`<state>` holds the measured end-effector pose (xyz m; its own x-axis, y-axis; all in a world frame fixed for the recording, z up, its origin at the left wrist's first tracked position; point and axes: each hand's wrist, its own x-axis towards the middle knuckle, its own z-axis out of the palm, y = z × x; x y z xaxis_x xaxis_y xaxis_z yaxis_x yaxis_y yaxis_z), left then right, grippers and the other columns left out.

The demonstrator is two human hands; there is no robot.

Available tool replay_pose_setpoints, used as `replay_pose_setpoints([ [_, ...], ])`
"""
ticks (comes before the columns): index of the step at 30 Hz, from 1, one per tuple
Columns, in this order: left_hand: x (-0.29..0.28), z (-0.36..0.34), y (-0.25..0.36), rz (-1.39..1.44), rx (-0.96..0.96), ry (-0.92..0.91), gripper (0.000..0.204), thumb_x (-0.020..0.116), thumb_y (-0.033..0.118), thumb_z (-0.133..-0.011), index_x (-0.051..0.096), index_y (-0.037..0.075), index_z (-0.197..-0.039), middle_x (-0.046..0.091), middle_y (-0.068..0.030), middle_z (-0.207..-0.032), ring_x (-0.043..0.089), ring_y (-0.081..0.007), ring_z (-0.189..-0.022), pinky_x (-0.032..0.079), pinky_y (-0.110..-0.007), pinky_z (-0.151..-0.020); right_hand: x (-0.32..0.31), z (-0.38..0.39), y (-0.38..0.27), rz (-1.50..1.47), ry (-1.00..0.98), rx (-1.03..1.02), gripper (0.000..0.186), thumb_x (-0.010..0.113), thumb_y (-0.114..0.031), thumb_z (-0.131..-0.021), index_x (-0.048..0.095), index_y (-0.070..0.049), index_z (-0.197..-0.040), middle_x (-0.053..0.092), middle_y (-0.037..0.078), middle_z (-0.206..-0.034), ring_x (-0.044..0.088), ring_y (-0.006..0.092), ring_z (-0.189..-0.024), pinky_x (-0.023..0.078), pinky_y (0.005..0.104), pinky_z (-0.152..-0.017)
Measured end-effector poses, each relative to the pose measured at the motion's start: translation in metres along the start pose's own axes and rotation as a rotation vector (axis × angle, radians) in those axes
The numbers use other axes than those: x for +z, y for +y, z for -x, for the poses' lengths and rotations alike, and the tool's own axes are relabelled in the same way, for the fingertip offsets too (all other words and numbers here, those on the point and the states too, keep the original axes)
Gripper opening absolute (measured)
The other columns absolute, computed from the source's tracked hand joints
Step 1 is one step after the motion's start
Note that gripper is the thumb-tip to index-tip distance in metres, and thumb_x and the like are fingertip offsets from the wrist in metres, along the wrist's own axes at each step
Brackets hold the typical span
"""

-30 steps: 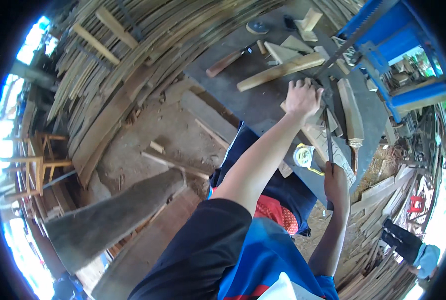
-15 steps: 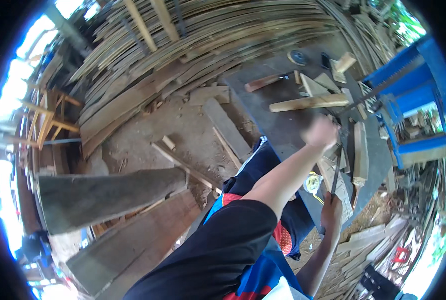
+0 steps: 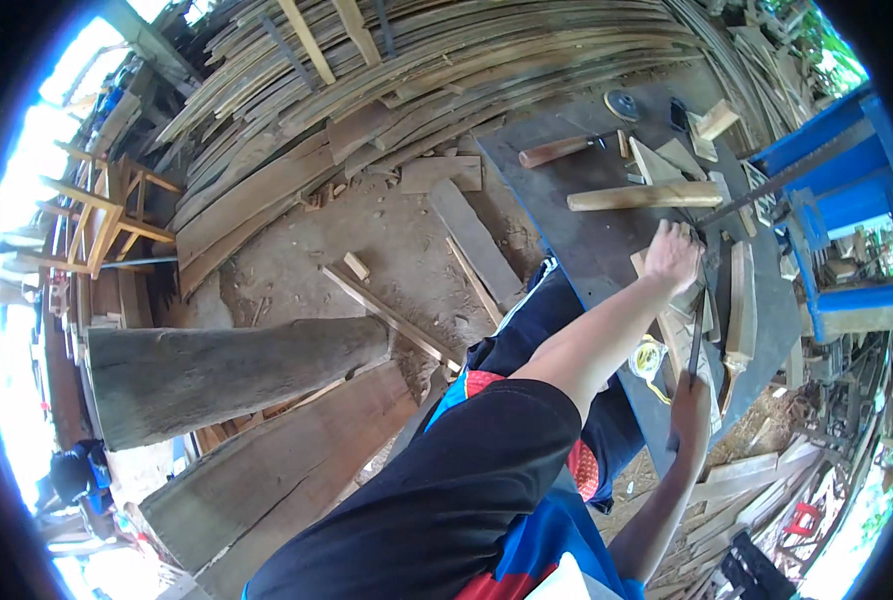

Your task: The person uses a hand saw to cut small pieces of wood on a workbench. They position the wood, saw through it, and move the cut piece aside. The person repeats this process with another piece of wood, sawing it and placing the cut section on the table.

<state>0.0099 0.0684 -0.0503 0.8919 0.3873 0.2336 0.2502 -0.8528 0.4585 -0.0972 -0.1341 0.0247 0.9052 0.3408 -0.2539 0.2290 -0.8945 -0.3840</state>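
My right hand (image 3: pixel 691 400) is closed around the near end of a long, thin, dark tool (image 3: pixel 698 330), whose kind I cannot make out. The tool points away from me over a pale board with pencil lines (image 3: pixel 677 345) on the dark worktable (image 3: pixel 606 265). Farther up, near the tool's far end, my left hand (image 3: pixel 674 258) bears down with bent fingers; what lies under them is hidden. A yellow-and-white tape measure (image 3: pixel 648 358) sits left of the board. Beyond my left hand lies a rounded wooden bar (image 3: pixel 646 196).
Across the table are a wooden-handled tool (image 3: pixel 554 152), a dark round disc (image 3: pixel 621 105) and wood offcuts (image 3: pixel 676 155). A blue metal frame (image 3: pixel 831 190) stands at the right. Wide slabs (image 3: pixel 226 380) lie at the left, a wooden stool (image 3: pixel 116 215) behind them, and stacked planks (image 3: pixel 446 80) at the back.
The whole view has shifted, so everything sits farther right. My left hand was blurred by motion and now shows sharply. My right hand keeps its grip on the tool.
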Motion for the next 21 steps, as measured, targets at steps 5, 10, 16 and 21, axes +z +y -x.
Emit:
replay_pose_setpoints([
  [5, -0.001, 0.000, 0.005, -0.090, -0.040, -0.045, 0.041, 0.039, 0.033, -0.105, 0.069, 0.010, -0.120, 0.071, -0.0073, -0.116, 0.053, -0.0252, -0.131, 0.018, -0.054, -0.119, 0.018, -0.031, -0.016, -0.043, 0.047, -0.036, 0.045, 0.043, -0.029, -0.103, 0.064, 0.011, -0.096, 0.063, 0.037, -0.089, 0.063, 0.0519, -0.091, 0.046, 0.0575, -0.075],
  [10, -0.007, -0.006, -0.006, -0.131, -0.010, -0.068, 0.043, 0.037, 0.033, -0.106, 0.071, 0.011, -0.116, 0.073, -0.0073, -0.112, 0.056, -0.0255, -0.125, 0.024, -0.052, -0.115, 0.012, 0.015, -0.007, 0.003, 0.018, -0.029, 0.043, 0.043, -0.026, -0.103, 0.063, 0.011, -0.095, 0.063, 0.037, -0.089, 0.062, 0.0527, -0.092, 0.047, 0.0565, -0.077],
  [16, -0.014, -0.004, 0.000, -0.085, 0.099, -0.085, 0.043, 0.039, 0.034, -0.104, 0.076, 0.013, -0.099, 0.074, -0.0067, -0.102, 0.062, -0.0226, -0.111, 0.030, -0.048, -0.108, 0.015, -0.013, 0.000, -0.092, 0.051, -0.069, 0.043, 0.046, -0.025, -0.102, 0.065, 0.011, -0.088, 0.062, 0.038, -0.088, 0.062, 0.0537, -0.092, 0.048, 0.0571, -0.079],
  [21, -0.009, -0.009, -0.005, -0.080, 0.067, 0.015, 0.039, 0.040, 0.032, -0.103, 0.072, 0.011, -0.109, 0.074, -0.0088, -0.108, 0.062, -0.0269, -0.113, 0.031, -0.049, -0.108, 0.009, -0.031, -0.023, -0.046, 0.043, -0.021, 0.042, 0.045, -0.025, -0.102, 0.066, 0.010, -0.094, 0.062, 0.039, -0.094, 0.061, 0.0541, -0.097, 0.048, 0.0568, -0.083],
])
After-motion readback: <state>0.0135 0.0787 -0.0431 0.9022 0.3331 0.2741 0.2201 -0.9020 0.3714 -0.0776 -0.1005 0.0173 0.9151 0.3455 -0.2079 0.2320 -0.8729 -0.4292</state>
